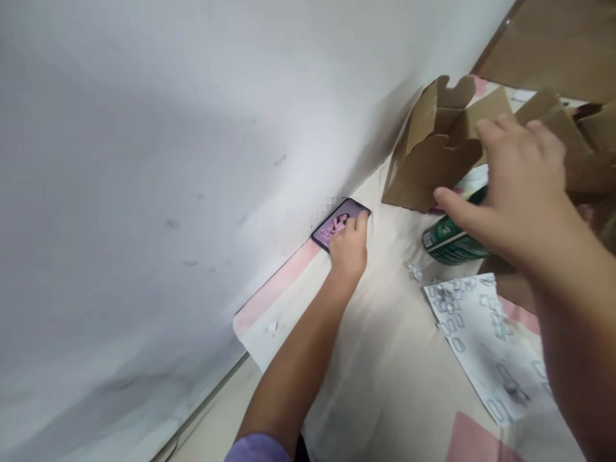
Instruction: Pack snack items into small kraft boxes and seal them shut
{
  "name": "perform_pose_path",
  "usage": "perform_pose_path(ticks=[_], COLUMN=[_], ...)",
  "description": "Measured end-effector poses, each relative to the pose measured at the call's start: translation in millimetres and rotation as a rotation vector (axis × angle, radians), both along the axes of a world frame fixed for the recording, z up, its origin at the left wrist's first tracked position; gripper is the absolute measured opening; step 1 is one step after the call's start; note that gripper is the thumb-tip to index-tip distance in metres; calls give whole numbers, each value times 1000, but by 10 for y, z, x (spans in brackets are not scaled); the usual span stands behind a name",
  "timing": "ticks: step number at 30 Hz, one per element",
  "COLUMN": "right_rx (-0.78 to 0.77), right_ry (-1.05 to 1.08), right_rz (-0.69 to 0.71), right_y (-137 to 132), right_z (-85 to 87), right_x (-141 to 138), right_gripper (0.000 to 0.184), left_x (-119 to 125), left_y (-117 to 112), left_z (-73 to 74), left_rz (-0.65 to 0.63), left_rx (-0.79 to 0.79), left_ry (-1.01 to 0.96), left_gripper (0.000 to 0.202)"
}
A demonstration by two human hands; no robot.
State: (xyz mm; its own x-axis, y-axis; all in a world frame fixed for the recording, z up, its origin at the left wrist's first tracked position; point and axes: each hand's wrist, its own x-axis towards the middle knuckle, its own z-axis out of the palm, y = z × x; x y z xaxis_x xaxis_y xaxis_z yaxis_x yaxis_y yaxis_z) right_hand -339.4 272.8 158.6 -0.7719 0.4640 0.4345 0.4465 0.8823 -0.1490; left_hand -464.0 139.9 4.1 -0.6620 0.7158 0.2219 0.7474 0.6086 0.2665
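Observation:
My left hand (349,247) reaches far forward and rests on a black phone (337,222) with a lit pink screen, lying on the cloth against the white wall; its fingers are curled over the phone's near edge. My right hand (514,186) hovers with fingers spread above a green can (450,242) lying on its side, close to a brown cardboard box (433,151). The right hand holds nothing.
A white wall (168,160) fills the left. A cream and pink cloth (385,359) covers the surface. A patterned white paper sheet (486,340) lies at the right, with small crumpled bits (414,271) near it. More brown cardboard (558,45) stacks at the upper right.

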Motion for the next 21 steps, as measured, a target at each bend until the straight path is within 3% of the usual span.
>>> perform_pose_path(ticks=[5,9,14,16,19,21], right_rx=[-61,-51,-67,-84,-113,-39], right_ry=[-183,-134,-158,-141,-60,4], right_rz=[-146,-207,-240,-238,-176,-137], right_y=[224,108,59,68,95,158], right_z=[12,2,-86,-107,-60,6], right_x=[-502,-524,-519,-543,-577,-543], right_gripper=[83,84,54,59,82,91], left_x=[10,14,13,19,28,29], left_y=[62,107,104,101,100,99], left_z=[48,73,94,103,110,104], left_rz=[45,68,70,59,53,53], left_rx=[-81,-84,-89,-97,-109,-109], left_ry=[-71,-91,-93,-94,-96,-101], left_gripper=[41,37,42,44,43,43])
